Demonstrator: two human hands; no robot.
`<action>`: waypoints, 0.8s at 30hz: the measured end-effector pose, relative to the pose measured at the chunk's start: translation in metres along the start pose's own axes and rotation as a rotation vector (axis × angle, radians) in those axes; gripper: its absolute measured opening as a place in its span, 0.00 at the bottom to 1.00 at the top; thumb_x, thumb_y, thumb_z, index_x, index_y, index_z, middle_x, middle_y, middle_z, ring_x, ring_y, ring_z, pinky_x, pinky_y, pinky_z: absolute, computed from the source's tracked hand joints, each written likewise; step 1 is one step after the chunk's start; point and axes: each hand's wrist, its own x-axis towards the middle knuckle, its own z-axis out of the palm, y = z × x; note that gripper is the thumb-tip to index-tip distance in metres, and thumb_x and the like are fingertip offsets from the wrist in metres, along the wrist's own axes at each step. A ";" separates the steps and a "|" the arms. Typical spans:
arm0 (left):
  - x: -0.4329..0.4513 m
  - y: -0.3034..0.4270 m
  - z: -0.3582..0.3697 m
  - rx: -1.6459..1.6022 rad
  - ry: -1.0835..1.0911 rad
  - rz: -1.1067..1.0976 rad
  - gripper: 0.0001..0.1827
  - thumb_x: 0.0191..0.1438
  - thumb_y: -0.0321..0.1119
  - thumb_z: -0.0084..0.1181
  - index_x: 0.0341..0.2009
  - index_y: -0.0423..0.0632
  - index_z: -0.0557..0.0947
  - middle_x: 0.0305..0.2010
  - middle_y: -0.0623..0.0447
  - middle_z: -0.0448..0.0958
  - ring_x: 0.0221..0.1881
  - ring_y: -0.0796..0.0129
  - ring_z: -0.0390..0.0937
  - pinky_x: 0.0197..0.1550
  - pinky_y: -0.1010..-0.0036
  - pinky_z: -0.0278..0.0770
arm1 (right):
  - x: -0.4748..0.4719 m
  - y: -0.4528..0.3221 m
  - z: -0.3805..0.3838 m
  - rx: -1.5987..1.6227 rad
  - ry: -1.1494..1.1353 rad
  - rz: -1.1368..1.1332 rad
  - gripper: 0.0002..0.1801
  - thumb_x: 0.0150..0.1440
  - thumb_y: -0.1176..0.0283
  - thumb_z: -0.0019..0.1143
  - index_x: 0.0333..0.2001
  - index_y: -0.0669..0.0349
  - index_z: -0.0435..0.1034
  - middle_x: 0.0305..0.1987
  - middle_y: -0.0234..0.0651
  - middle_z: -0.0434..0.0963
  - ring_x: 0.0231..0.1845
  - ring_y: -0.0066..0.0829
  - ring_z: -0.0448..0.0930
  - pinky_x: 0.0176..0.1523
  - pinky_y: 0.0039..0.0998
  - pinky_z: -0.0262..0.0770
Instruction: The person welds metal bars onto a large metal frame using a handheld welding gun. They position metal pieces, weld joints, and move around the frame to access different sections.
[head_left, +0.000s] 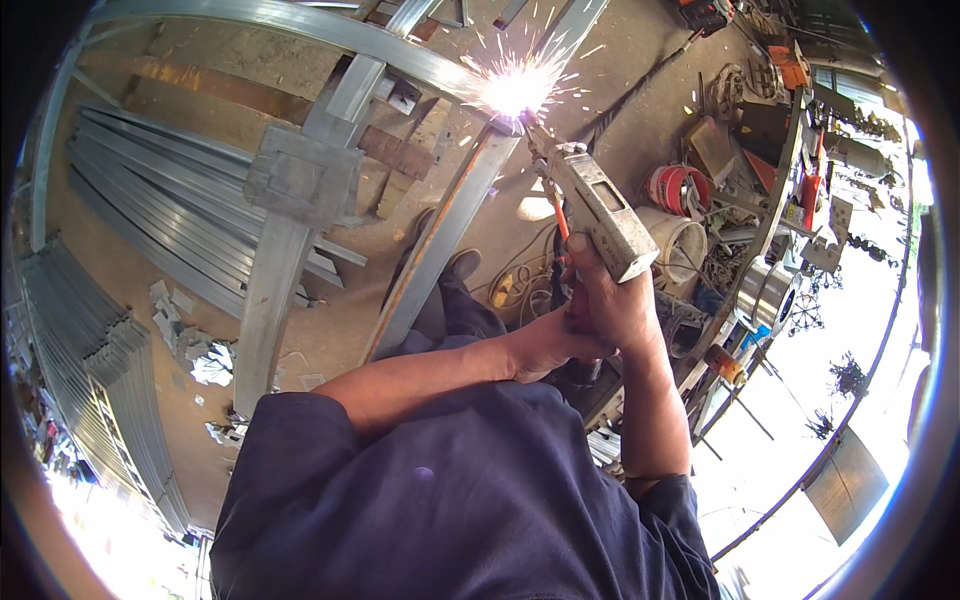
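My right hand (622, 307) is wrapped around the rear of a handheld welding gun (606, 214) with a worn, box-shaped body. Below it, my left hand (551, 343) holds the gun's red handle (579, 306), the two hands touching. An orange hose or cable (561, 217) runs along the gun towards its tip. That tip meets a joint in a galvanized steel tube frame, where a bright arc (517, 90) throws sparks and hides the joint. One square tube (457, 225) slants from the joint towards my body; a long rail (330, 34) extends to the upper left.
Steel tubes (165, 202) and stacked metal profiles (97, 337) lie at left. A square metal plate (300, 176) rests across a wide tube (270, 300). Coiled cable (529, 289), a red bucket (671, 187) and a whitish bucket (675, 238) stand near a cluttered workbench (784, 184).
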 end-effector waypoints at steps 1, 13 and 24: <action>0.000 0.001 0.002 0.019 -0.001 0.000 0.21 0.54 0.27 0.67 0.51 0.52 0.75 0.38 0.63 0.74 0.39 0.80 0.70 0.41 0.78 0.68 | 0.000 0.001 0.000 0.006 -0.001 -0.002 0.28 0.66 0.59 0.60 0.62 0.67 0.67 0.40 0.39 0.81 0.38 0.25 0.81 0.41 0.31 0.79; 0.000 -0.005 0.002 0.011 -0.002 -0.002 0.23 0.54 0.26 0.67 0.54 0.53 0.74 0.40 0.62 0.74 0.40 0.80 0.71 0.42 0.78 0.69 | -0.006 -0.005 0.000 0.034 -0.015 0.038 0.30 0.66 0.62 0.61 0.65 0.65 0.64 0.41 0.36 0.80 0.36 0.23 0.80 0.38 0.29 0.80; 0.001 -0.015 -0.006 0.004 -0.021 -0.026 0.25 0.55 0.25 0.69 0.57 0.52 0.77 0.47 0.60 0.80 0.49 0.77 0.76 0.52 0.73 0.75 | -0.007 0.011 0.003 0.030 0.049 -0.087 0.19 0.66 0.58 0.61 0.48 0.64 0.73 0.28 0.30 0.78 0.22 0.17 0.76 0.25 0.23 0.72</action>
